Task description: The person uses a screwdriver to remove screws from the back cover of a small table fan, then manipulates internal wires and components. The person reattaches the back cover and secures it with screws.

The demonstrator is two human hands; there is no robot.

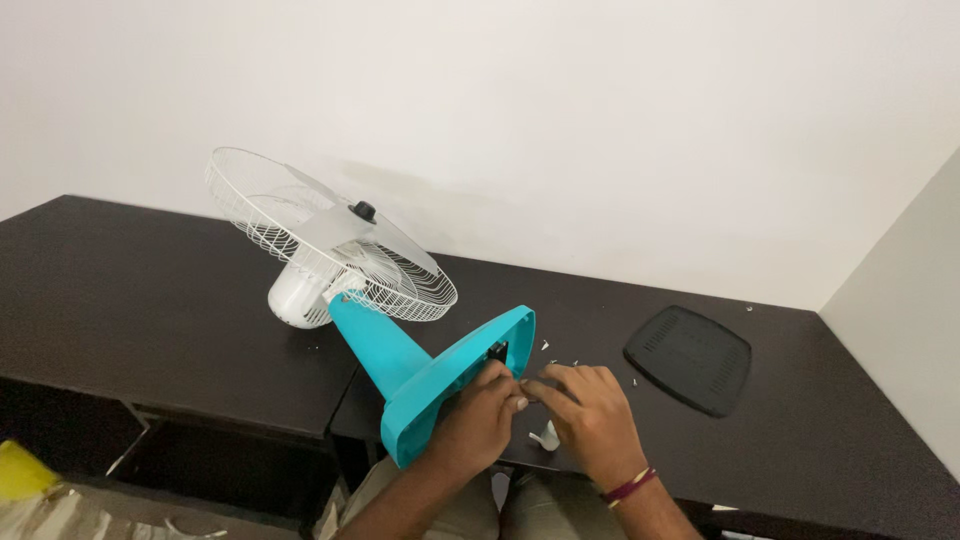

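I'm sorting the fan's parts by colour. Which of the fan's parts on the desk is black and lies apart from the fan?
The flat black vented square plastic cover, alone right of both hands; the teal base and white wire cage remain joined.

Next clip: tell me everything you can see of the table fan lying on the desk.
The table fan lies tipped on its side on the dark desk. Its white wire guard holds pale translucent blades with a black hub cap; behind sits a white motor housing. A turquoise plastic neck widens into a turquoise base, whose underside faces the person. The left hand and right hand meet at the base's edge. Small white bits lie beside it.
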